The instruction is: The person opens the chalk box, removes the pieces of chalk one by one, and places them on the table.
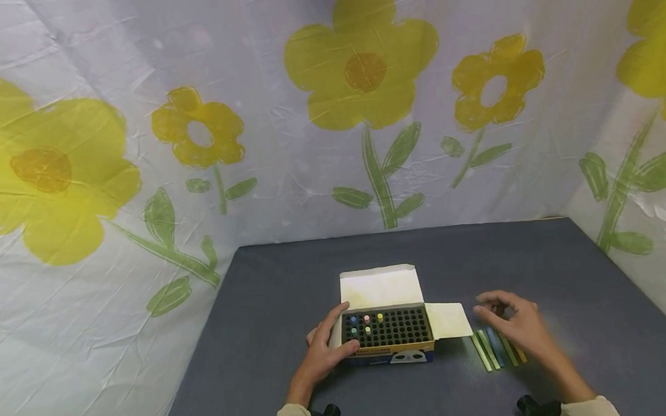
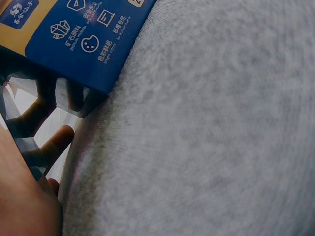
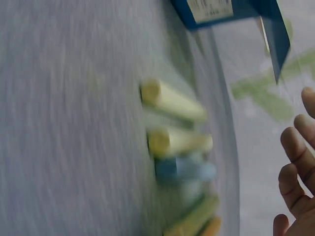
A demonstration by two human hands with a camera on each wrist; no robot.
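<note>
Fingers (image 1: 336, 309) of the left hand (image 1: 320, 349) are spread round the left end of a box (image 1: 369, 360), by which it is gripped: the thumb is laid over the near edge, and a fingertip is set at the far left corner. By the right hand (image 1: 522, 325) nothing is held; its fingers are loosely bent, with a modest gap between thumb and forefinger. It is held above the far ends of a row of chalk sticks (image 1: 481, 353), which are laid side by side on the table (image 1: 292, 292), right of the box. In the right wrist view, the fingertips are seen apart from the sticks. Inside the box, five chalks (image 1: 366, 319) are stood in the left part of a black rack (image 1: 398, 333). The lid (image 1: 381, 287) is folded back on the far side.
</note>
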